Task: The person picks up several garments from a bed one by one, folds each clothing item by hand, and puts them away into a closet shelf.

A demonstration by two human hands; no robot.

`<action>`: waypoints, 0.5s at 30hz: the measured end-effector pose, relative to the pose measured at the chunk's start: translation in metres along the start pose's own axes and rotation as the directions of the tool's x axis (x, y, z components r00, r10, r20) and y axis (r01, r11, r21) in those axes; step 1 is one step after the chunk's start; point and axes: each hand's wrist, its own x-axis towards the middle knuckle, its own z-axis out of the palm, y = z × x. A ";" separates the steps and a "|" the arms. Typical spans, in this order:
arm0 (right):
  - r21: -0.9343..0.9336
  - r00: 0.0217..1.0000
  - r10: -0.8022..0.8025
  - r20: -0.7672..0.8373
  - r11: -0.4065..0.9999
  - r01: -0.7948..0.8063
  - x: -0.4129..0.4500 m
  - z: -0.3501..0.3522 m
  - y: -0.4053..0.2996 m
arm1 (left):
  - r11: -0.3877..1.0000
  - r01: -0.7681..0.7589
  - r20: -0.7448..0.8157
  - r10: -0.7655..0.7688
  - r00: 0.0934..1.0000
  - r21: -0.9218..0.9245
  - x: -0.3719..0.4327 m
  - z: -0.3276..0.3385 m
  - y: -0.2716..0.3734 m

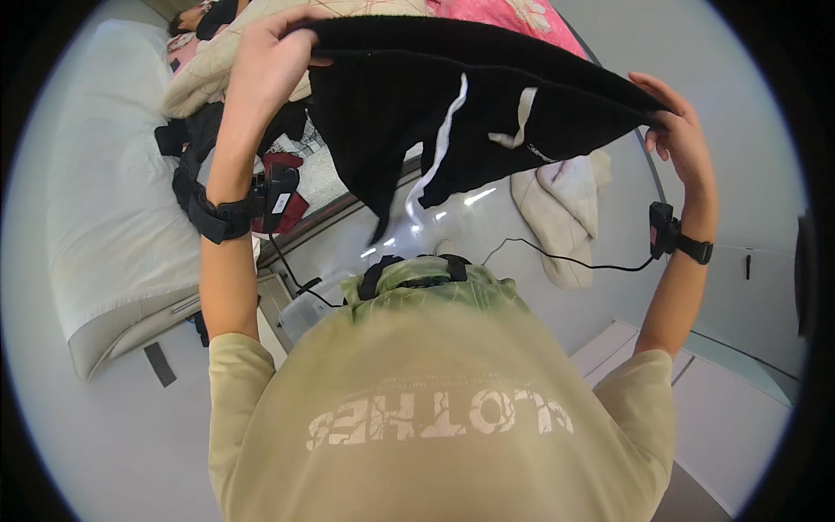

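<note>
A black pair of shorts or trousers [385, 98] is stretched out in the air before me by its waistband. My left hand [274, 62] grips one end of that waistband, high up. Lower down, at the far right, my right hand [682, 134] pinches the opposite end. Two white drawstring ends [445, 134] dangle from the front of the garment, and small white lettering shows close to the right one. The legs hang toward the floor, partly folded, so their full length cannot be seen.
Behind the garment lie a cream quilt [231, 62] and a pink cover [502, 10]. A person [209, 19] is at the top left. Dark and red clothes [290, 212] lie beside a white-covered headboard or cushion [117, 176]. A beige blanket [561, 215] hangs down right. Cables run from both wrist devices.
</note>
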 end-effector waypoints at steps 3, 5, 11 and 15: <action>0.376 0.980 -0.185 0.075 0.915 0.144 0.012 -0.010 0.020 | 0.999 -0.048 -0.114 0.050 0.992 0.022 0.004 -0.021 0.023; 0.594 0.937 -0.320 0.142 0.785 0.178 0.028 -0.016 0.045 | 0.995 -0.013 -0.075 0.021 0.997 0.100 0.002 -0.017 0.050; 0.625 0.905 -0.413 -0.104 0.680 0.382 0.021 -0.030 0.030 | 0.962 -0.264 -0.057 0.261 0.964 -0.064 -0.028 -0.024 0.096; 0.682 0.726 -0.669 -0.160 0.456 0.572 0.020 -0.041 -0.005 | 0.954 -0.300 -0.018 0.300 0.954 0.003 -0.035 -0.041 0.118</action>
